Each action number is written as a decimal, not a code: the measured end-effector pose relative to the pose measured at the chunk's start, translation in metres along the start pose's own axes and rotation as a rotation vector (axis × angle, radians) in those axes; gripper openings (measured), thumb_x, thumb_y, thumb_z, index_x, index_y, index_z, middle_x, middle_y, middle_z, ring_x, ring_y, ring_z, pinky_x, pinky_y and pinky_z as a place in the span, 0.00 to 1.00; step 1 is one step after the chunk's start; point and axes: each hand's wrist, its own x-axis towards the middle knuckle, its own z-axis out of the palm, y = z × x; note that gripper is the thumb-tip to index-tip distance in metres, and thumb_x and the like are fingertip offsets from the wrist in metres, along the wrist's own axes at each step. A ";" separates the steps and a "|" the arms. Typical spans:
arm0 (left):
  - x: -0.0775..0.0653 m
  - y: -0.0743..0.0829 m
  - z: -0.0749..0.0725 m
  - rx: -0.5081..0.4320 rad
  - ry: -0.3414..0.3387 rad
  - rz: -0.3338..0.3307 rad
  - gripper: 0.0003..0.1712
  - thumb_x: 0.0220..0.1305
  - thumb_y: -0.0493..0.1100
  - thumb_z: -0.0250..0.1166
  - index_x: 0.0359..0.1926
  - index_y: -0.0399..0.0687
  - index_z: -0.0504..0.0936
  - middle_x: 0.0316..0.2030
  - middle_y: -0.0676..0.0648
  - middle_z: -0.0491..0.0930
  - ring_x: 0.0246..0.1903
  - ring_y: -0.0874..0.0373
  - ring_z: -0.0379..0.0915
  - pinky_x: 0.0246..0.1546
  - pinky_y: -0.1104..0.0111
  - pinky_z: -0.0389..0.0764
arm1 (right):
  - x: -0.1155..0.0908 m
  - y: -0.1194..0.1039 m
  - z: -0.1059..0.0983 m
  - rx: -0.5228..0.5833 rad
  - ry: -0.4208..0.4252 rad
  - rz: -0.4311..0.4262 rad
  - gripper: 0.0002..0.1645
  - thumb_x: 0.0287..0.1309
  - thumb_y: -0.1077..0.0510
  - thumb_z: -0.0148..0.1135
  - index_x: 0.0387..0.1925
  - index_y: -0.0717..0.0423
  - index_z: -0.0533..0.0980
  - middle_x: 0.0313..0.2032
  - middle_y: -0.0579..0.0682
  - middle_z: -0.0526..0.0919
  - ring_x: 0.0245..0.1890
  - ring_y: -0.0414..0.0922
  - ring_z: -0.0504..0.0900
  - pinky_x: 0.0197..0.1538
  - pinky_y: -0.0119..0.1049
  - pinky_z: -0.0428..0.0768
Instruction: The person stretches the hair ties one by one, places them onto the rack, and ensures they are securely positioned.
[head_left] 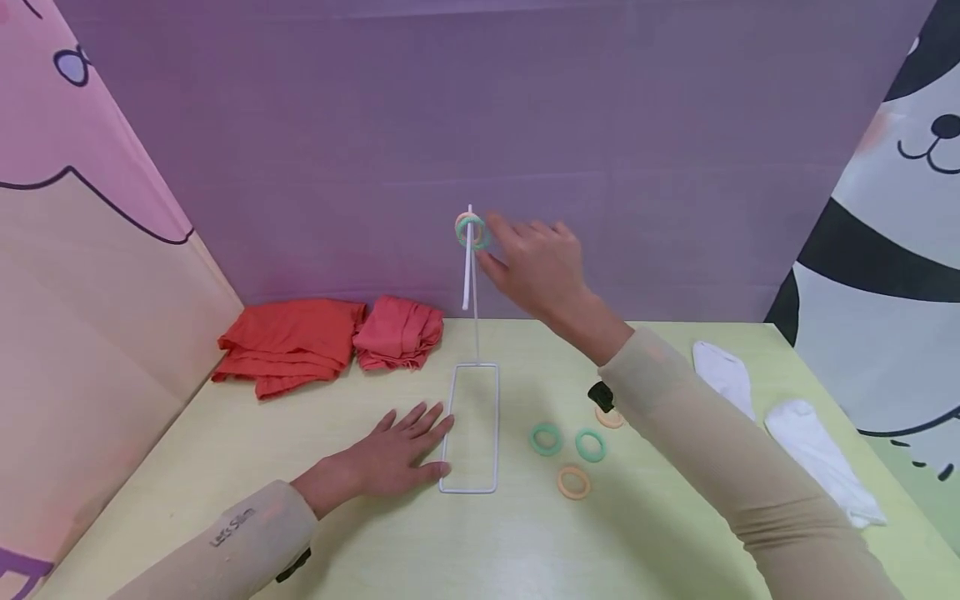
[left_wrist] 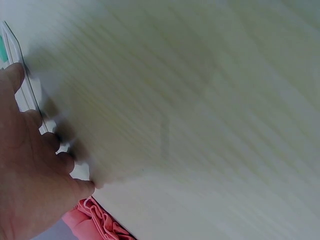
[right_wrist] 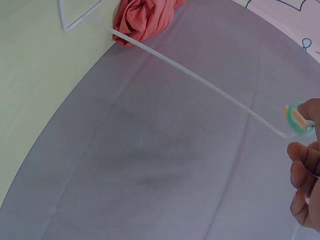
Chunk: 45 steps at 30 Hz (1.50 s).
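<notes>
A white wire stand has a flat rectangular base (head_left: 497, 433) on the table and a tall post, with an arm (head_left: 467, 283) at its top. A green ring (head_left: 460, 239) and a peach ring (head_left: 461, 218) are around that arm, overlapping. My right hand (head_left: 542, 265) holds the green ring's right edge between thumb and index finger; in the right wrist view a fingertip covers part of the green ring (right_wrist: 291, 122). My left hand (head_left: 397, 454) lies flat, palm down, its fingertips and thumb at the base's left bar.
Two green rings (head_left: 545, 450) and two peach rings (head_left: 573, 492) lie right of the base, one partly behind the right sleeve. Folded red cloths (head_left: 300, 342) sit at the back left. White cloth items (head_left: 817, 458) lie at the right. A purple backdrop (head_left: 337, 167) stands behind.
</notes>
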 end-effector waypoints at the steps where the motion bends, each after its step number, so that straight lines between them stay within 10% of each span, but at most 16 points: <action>1: 0.000 0.000 0.000 -0.002 0.000 0.002 0.45 0.73 0.70 0.46 0.80 0.54 0.49 0.81 0.45 0.43 0.80 0.42 0.34 0.74 0.36 0.41 | -0.002 0.001 -0.001 -0.006 -0.002 -0.001 0.20 0.62 0.44 0.65 0.51 0.50 0.81 0.26 0.48 0.88 0.24 0.49 0.84 0.25 0.39 0.71; 9: 0.000 0.001 -0.002 0.007 -0.013 -0.011 0.45 0.73 0.70 0.46 0.80 0.55 0.49 0.81 0.46 0.42 0.80 0.42 0.34 0.75 0.36 0.41 | -0.029 0.009 -0.028 0.147 -0.165 0.033 0.27 0.61 0.41 0.65 0.57 0.50 0.79 0.28 0.50 0.87 0.33 0.52 0.85 0.34 0.48 0.79; 24: 0.000 0.000 -0.004 0.003 -0.005 -0.009 0.45 0.73 0.69 0.47 0.80 0.53 0.49 0.81 0.45 0.43 0.80 0.41 0.34 0.74 0.36 0.41 | -0.142 0.009 -0.055 0.334 -0.876 0.093 0.33 0.59 0.36 0.66 0.62 0.45 0.78 0.29 0.44 0.80 0.27 0.40 0.76 0.23 0.31 0.67; 33: 0.000 0.000 -0.001 0.012 -0.003 -0.006 0.44 0.73 0.69 0.47 0.80 0.54 0.49 0.81 0.45 0.43 0.80 0.42 0.34 0.74 0.36 0.41 | -0.177 0.003 -0.050 0.335 -1.053 0.096 0.31 0.57 0.36 0.67 0.60 0.42 0.80 0.35 0.45 0.81 0.34 0.44 0.78 0.32 0.38 0.73; 45: 0.001 -0.001 -0.001 0.007 -0.006 -0.006 0.45 0.72 0.70 0.46 0.80 0.54 0.49 0.81 0.45 0.43 0.80 0.42 0.34 0.74 0.36 0.42 | -0.189 -0.001 -0.033 0.319 -1.059 0.080 0.32 0.54 0.35 0.69 0.58 0.42 0.81 0.37 0.46 0.82 0.37 0.45 0.77 0.37 0.43 0.75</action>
